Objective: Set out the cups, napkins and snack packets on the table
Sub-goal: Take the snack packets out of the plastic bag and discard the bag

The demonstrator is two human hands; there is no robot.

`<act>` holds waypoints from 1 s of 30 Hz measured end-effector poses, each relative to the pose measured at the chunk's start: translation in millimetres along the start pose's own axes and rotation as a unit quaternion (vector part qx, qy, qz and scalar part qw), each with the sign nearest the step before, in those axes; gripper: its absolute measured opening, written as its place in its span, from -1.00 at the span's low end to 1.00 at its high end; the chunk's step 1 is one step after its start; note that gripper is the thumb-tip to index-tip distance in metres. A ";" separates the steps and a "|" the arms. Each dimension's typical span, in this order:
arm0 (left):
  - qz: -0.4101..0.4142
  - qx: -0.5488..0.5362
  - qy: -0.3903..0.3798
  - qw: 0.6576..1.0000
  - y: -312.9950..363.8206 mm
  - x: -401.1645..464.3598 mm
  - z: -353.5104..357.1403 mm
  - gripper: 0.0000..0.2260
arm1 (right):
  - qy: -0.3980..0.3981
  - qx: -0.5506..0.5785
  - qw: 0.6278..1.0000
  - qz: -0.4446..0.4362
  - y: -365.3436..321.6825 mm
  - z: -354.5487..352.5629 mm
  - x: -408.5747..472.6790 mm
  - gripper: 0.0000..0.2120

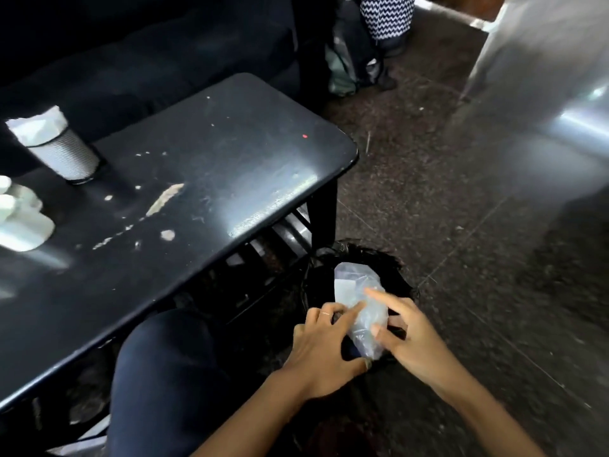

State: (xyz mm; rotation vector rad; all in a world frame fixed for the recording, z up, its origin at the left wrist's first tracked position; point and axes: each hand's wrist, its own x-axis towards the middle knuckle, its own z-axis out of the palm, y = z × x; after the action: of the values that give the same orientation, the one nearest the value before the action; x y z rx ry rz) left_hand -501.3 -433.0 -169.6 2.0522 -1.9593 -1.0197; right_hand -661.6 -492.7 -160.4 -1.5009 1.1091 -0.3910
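A clear plastic packet (357,298) with something white inside sticks out of a black bag (375,258) on the floor by the table's right end. My left hand (324,347) grips the packet's lower end from the left. My right hand (407,334) touches its right side, thumb on the plastic and index finger stretched over it. On the black table (204,179), at the far left, stands a white ribbed cup (64,153) with a napkin (36,127) tucked in it. More white cups (19,219) lie at the left edge, cut off.
A dark sofa (131,44) runs behind the table. My knee in dark trousers (164,367) is against the table's front edge. A person in a zigzag-patterned garment (385,14) stands at the back, with a bag (346,70) on the floor beside them. The floor is dark stone.
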 end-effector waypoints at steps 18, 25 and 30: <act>-0.138 0.015 -0.187 0.973 -40.6 58.9 43.9 -0.34 | 0.128 -0.396 0.898 0.146 109.4 70.0 121.3 -0.77; -0.129 0.004 -0.131 0.983 -42.8 66.8 41.7 -0.44 | 0.066 -0.352 0.906 0.227 130.1 87.2 157.2 -0.67; -0.139 0.027 -0.116 0.983 -46.8 65.9 43.5 -0.41 | -0.099 -0.341 0.891 0.281 140.4 98.9 173.2 -0.55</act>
State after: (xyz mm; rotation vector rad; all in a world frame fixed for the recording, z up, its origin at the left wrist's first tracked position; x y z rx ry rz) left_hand -490.1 -471.5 -252.2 2.3853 -1.8508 -1.3291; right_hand -558.8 -556.9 -372.0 -1.6590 1.5326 0.6072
